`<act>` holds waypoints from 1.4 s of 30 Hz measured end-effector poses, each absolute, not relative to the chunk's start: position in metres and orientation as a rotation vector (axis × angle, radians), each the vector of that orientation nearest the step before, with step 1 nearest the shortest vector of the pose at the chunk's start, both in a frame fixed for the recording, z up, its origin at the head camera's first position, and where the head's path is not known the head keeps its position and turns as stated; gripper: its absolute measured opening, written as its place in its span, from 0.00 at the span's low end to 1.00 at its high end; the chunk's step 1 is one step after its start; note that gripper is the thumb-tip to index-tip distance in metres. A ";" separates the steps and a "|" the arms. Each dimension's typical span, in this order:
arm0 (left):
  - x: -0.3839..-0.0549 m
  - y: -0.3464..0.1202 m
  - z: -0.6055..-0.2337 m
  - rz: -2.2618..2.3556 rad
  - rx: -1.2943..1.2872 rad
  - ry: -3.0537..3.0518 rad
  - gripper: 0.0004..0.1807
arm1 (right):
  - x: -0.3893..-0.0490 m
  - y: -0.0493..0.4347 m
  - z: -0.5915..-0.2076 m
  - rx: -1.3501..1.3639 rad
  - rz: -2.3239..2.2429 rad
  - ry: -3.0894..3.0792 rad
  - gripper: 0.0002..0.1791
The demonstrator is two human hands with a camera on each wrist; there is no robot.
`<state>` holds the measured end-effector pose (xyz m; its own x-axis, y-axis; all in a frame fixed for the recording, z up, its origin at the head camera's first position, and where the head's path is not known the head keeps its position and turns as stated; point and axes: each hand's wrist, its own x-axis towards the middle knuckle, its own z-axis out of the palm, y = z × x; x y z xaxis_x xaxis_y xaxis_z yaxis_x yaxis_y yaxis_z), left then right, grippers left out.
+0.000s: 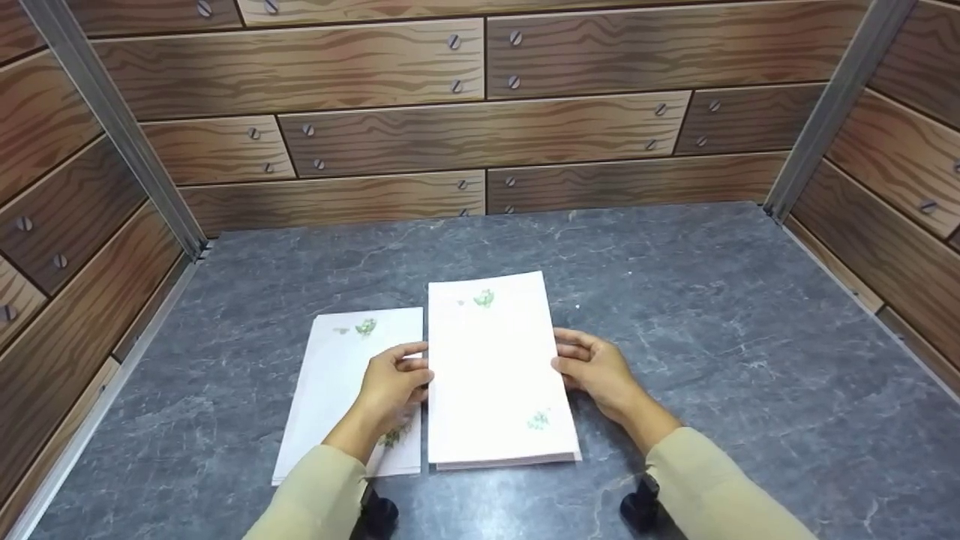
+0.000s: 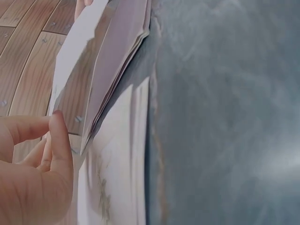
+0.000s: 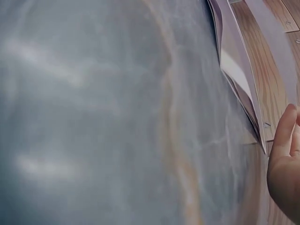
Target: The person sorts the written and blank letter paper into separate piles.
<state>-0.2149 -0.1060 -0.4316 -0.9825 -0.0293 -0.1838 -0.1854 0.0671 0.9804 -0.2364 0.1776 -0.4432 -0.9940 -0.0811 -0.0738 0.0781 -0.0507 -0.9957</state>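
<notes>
A white sheet of paper (image 1: 491,360) with small green plant prints at top and bottom is held level by its two long sides. My left hand (image 1: 390,386) pinches its left edge between thumb and fingers, and my right hand (image 1: 600,371) pinches the right edge. Both wrist views show the sheet (image 2: 77,47) raised, with a gap over a stack of papers (image 2: 124,42) whose edges are slightly spread. Beneath my left forearm lies a second stack of similar printed papers (image 1: 337,375), close beside the first. The sheet hides most of the stack under it in the head view.
Everything rests on a dark grey marbled tabletop (image 1: 712,360). Wood-plank patterned walls (image 1: 375,67) enclose it at the back and both sides, with grey metal posts (image 1: 840,105) at the corners.
</notes>
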 end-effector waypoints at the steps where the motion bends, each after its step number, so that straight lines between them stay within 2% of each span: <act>1: -0.215 -0.107 -0.431 2.058 -0.228 2.210 0.25 | -0.236 0.177 -0.443 0.000 -2.204 2.083 0.27; 23: -0.214 -0.141 -0.425 2.050 -0.350 2.308 0.25 | -0.241 0.139 -0.438 -0.085 -2.234 2.024 0.27; 42: -0.207 -0.190 -0.417 2.071 -0.344 2.259 0.26 | -0.241 0.092 -0.436 -0.093 -2.156 2.089 0.26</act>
<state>-0.2069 -0.1903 -0.4175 -0.9735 -0.1240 -0.1922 -0.2022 0.0740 0.9765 -0.2407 0.0916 -0.4360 -0.9886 -0.1416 -0.0513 0.0558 -0.0278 -0.9981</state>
